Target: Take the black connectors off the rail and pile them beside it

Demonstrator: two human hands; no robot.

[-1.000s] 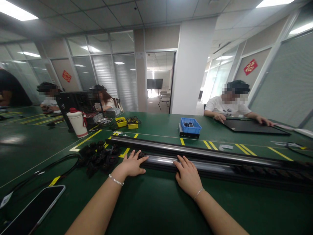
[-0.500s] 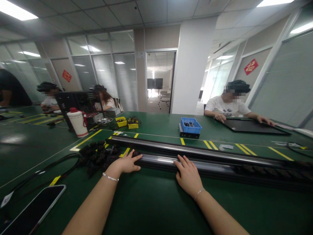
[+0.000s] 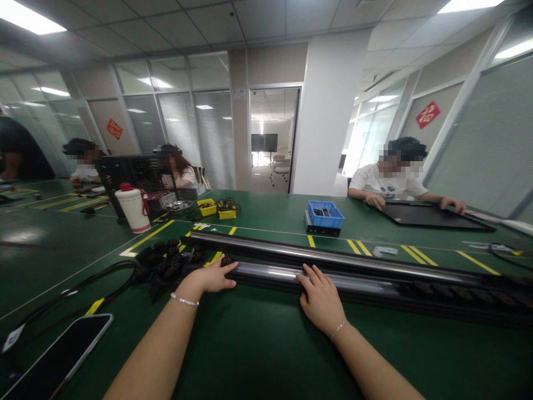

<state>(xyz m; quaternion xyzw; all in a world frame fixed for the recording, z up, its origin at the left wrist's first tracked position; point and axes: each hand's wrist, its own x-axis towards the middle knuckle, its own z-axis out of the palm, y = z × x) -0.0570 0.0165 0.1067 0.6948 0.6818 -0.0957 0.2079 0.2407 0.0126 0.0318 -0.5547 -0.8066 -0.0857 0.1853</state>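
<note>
Two long dark rails with shiny metal strips lie side by side across the green table. My left hand is at the left end of the near rail, thumb and forefinger spread, beside a small dark round part; its other fingers are partly hidden. With fingers stretched out, my right hand rests on the middle of the same rail. Behind it runs the far rail. Dark blocky pieces sit in a row along the near rail's right part. A pile of black parts lies left of my left hand.
A phone and black cables lie at the left. Farther back stand a white bottle, an open computer case, yellow bins and a blue bin. Across the table, a person handles a black panel.
My left hand has shifted slightly left, and the small dark round part by its fingers has moved left too. My right hand stays in place. The person opposite has moved one hand slightly on the panel.
</note>
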